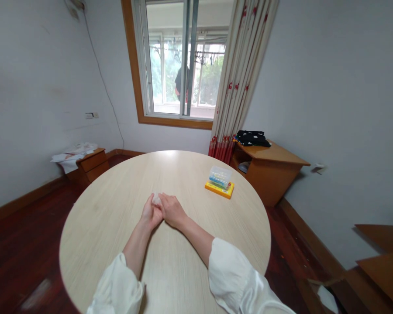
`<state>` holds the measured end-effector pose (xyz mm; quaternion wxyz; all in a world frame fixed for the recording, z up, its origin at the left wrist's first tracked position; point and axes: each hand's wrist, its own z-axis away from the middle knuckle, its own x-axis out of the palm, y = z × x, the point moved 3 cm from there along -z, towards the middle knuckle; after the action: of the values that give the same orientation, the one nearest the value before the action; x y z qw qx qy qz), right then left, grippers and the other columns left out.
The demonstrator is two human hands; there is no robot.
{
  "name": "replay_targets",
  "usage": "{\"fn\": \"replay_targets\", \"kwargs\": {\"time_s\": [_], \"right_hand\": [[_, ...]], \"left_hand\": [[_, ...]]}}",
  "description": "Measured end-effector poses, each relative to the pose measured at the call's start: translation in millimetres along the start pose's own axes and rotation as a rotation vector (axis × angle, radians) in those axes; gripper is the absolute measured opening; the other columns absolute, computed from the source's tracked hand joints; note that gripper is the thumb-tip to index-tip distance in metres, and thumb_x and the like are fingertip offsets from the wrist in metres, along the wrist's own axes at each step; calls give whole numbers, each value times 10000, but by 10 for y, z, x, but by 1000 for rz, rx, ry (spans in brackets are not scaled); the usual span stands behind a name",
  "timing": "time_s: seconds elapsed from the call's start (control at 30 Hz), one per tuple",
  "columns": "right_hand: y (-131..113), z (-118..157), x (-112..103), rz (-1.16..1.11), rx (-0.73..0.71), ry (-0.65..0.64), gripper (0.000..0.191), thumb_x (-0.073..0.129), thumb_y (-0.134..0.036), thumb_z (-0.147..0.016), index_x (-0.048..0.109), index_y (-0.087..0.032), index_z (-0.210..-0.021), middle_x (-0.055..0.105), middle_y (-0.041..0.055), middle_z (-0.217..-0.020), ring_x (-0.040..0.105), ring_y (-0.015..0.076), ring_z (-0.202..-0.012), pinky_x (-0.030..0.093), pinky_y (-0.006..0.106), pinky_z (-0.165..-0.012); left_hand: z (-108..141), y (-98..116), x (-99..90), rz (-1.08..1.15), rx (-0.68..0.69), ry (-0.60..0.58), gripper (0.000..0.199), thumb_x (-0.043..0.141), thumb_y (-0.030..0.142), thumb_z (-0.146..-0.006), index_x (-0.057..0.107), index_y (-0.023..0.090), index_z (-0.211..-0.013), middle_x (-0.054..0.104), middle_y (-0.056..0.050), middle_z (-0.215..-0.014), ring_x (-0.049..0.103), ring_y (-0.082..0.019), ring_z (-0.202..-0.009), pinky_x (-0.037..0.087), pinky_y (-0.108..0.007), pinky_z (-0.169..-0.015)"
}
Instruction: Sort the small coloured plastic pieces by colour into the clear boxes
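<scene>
Over the middle of the round table, my two hands meet. My left hand is turned palm inward, its fingers closed around a small whitish lump. My right hand lies over it from the right, with its curled fingers pressed against the lump. Most of the lump is hidden by the fingers, so its exact kind does not show. White sleeves cover both forearms near the elbows.
On the table's right side, a clear plastic box with coloured contents sits on a flat yellow box. Beyond the table stand a wooden cabinet with dark cloth on it, and a low drawer unit bearing papers.
</scene>
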<state>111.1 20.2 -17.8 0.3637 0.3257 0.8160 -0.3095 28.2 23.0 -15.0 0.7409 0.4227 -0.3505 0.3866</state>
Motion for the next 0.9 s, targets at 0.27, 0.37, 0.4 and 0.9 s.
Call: {"fn": "replay_targets", "kwargs": {"time_s": [0.27, 0.37, 0.4, 0.9], "right_hand": [[30, -8, 25, -9, -16, 19, 324, 386, -187, -932, 528, -108, -1212, 640, 197, -1150, 623, 253, -1049, 486, 412, -881], [84, -8, 1, -16, 37, 16, 329, 345, -192, -942, 532, -98, -1196, 664, 183, -1078, 649, 242, -935, 493, 396, -842], [104, -4, -12, -33, 61, 21, 329, 338, -197, -944, 536, -101, -1187, 666, 177, -1070, 649, 239, -918, 492, 389, -836], [619, 22, 119, -1140, 815, 447, 361, 456, -541, -814, 528, -193, -749, 555, -39, -534, 512, 105, -431, 401, 213, -426]], "left_hand": [[9, -3, -13, 24, -15, -1, 255, 396, 224, -925, 600, 91, -849, 657, -70, -680, 616, -108, -537, 496, -175, -449], [23, -12, -11, -28, -33, -15, 250, 398, 257, -919, 586, 105, -856, 656, -63, -685, 617, -127, -536, 536, -243, -501], [25, -17, -10, -49, -37, -26, 240, 406, 264, -914, 585, 109, -873, 657, -64, -694, 623, -137, -549, 547, -266, -523], [118, -93, 56, -291, -204, -254, 446, 317, 387, -922, 549, 72, -1136, 660, -197, -923, 664, -247, -722, 546, -365, -604]]}}
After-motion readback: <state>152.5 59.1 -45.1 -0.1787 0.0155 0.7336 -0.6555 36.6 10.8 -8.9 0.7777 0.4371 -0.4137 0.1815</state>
